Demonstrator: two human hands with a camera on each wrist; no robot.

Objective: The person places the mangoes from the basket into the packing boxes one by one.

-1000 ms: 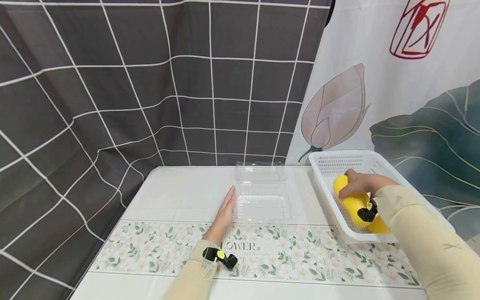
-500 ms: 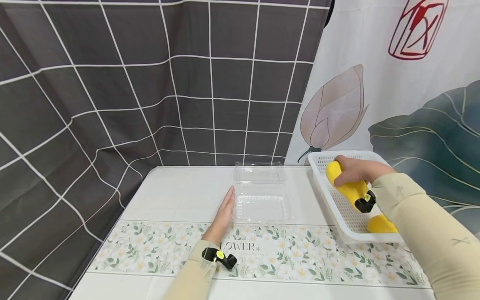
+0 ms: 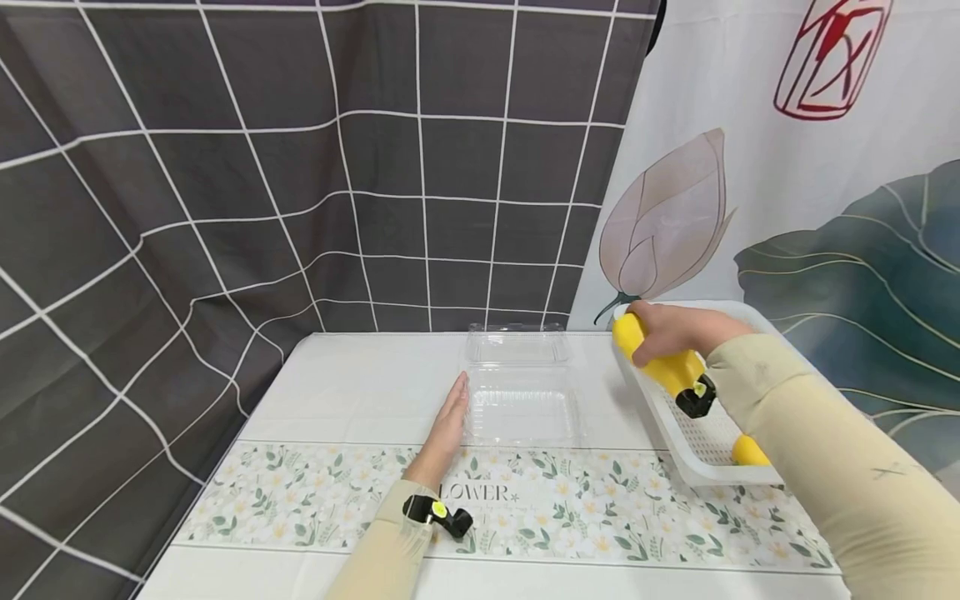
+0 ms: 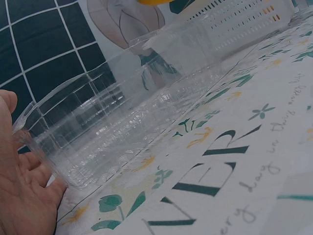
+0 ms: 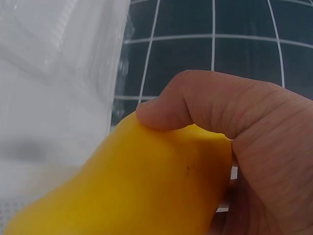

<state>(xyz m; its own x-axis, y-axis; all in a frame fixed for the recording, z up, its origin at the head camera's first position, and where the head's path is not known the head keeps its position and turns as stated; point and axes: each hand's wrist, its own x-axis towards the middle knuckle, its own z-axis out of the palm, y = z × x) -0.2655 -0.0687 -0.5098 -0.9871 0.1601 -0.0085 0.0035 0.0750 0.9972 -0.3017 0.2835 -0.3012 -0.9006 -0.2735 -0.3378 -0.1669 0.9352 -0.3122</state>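
Our right hand [image 3: 678, 327] grips yellow fruit [image 3: 671, 373]; smoothness could let it slip. Our left hand [image 3: 448, 421], fingers straight, seemingly touches clear container [image 3: 523, 417].

- The head view looked forward and down from above, well back, taking in the table [image 3: 360, 383], left hand [image 3: 446, 427], right hand [image 3: 678, 328] and curtain [image 3: 375, 167].
- The left wrist view sat low and near, tilted, facing past the left hand across the box [image 4: 107, 132] toward the basket [image 4: 244, 29].
- The right wrist view sat very close, looking over the yellow object [image 5: 146, 181] toward the curtain.
- Head and left wrist views shared box and basket; all three shared the curtain.
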